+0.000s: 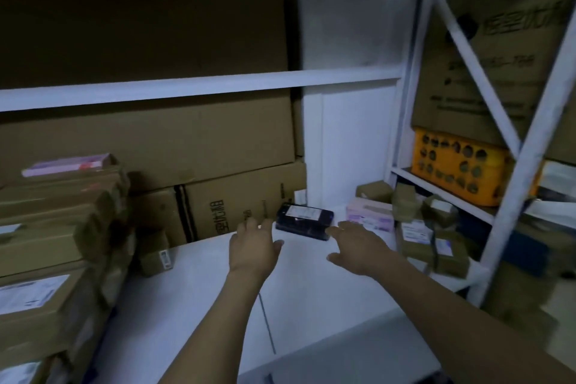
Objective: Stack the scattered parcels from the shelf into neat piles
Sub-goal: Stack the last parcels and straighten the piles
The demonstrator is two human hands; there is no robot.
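From the head camera, both bare forearms reach forward over the smooth white shelf board (311, 290). The left hand (254, 246) is spread, fingers straight and thumb held out to the side, holding nothing. Its fingertips lie just beside the left end of the flat dark rectangular parcel with a white label (304, 221). The right hand (358, 248) is likewise spread and holds nothing, its fingers pointing at the parcel's right near corner. Blur hides whether either hand touches it.

The dark parcel looks glossy and lies flat at the back of the board, just in front of the large plain brown cardboard cartons (218, 206). To its right sits a pale pink and white oblong box (369, 215). Beyond that, small brown cardboard parcels with white labels (436, 246) lie jumbled at odd angles.

At the left a tall stack of long brown cardboard parcels (46, 227) carries a thin pink flat box (68, 164) on top. On the right, an orange plastic crate with round holes (458, 165) rests on a shelf in the white metal shelf frame (467, 50).
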